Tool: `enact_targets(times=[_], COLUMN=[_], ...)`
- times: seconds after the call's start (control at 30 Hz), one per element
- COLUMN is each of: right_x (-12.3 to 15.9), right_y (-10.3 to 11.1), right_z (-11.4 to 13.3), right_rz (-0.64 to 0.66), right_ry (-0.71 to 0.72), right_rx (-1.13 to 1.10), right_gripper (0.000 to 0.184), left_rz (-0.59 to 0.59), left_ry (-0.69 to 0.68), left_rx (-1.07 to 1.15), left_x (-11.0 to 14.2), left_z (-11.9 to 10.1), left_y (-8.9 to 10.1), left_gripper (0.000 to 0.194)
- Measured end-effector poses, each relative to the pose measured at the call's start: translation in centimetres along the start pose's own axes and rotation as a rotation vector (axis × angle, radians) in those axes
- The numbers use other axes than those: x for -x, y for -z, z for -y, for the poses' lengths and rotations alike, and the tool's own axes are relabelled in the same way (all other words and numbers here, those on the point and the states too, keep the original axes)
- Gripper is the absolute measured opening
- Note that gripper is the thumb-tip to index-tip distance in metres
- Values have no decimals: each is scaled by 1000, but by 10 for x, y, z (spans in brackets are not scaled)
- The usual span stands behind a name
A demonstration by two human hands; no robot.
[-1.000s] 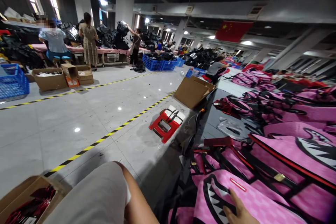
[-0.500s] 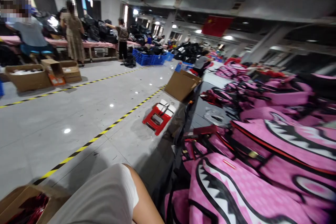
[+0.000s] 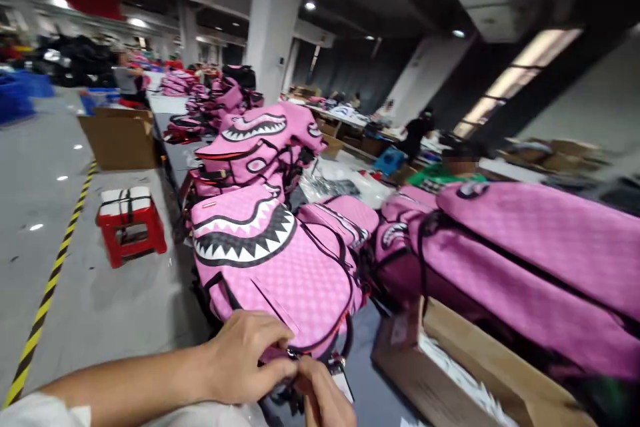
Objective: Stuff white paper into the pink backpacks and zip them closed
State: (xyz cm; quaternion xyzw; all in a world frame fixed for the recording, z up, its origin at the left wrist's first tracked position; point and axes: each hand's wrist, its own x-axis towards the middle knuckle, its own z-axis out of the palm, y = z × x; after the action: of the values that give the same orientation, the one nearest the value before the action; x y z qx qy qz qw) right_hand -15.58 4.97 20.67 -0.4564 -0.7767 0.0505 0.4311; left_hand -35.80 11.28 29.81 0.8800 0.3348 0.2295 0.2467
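A pink checked backpack [image 3: 310, 280] with a black-and-white shark-mouth print lies on the grey table in front of me. My left hand [image 3: 245, 353] is at its near edge, fingers bent over the edge by the zipper and thumb beneath, closed on the backpack. Close beside it, my right hand [image 3: 325, 393] has its fingers curled together near the left thumb; what they pinch is hidden. A white tag [image 3: 343, 385] hangs next to the right hand. Black straps below both hands are partly covered.
An open cardboard box [image 3: 465, 373] with white papers stands at right. Behind it are large pink bags [image 3: 540, 247]. More pink backpacks [image 3: 255, 140] are piled farther along the table. A red stool [image 3: 131, 227] and a carton [image 3: 120, 140] stand on the floor at left.
My view has swung right, from the aisle and co-workers to the table. Both my hands, not visible before, are now at the near edge of the pink backpack.
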Motion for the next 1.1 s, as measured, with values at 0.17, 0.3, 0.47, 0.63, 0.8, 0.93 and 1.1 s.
enact_targets(times=[0.17, 0.3, 0.47, 0.63, 0.8, 0.93, 1.1], right_x=[-16, -30, -35, -10, -36, -77, -93], right_y=[18, 37, 41, 52, 71, 69, 65], right_z=[-1, -19, -25, -33, -103, -148, -164], right_rz=[51, 108, 51, -5, -138, -82, -49], right_ry=[-8, 26, 104, 17, -90, -125, -66], right_rx=[119, 224, 270, 282, 525, 584, 666], right_gripper=[43, 42, 41, 33, 22, 30, 29], left_rz=[-43, -66, -140, -190, -154, -17, 70], left_ry=[-142, -222, -325, -406, -496, -329, -27], left_rx=[-487, -624, -669, -693, -606, -455, -440], left_x=[-12, -21, -22, -13, 2, -15, -62], left_z=[26, 41, 45, 48, 60, 43, 7], left_y=[-33, -56, -46, -42, -45, -36, -66], left_gripper=[93, 59, 51, 47, 42, 54, 102])
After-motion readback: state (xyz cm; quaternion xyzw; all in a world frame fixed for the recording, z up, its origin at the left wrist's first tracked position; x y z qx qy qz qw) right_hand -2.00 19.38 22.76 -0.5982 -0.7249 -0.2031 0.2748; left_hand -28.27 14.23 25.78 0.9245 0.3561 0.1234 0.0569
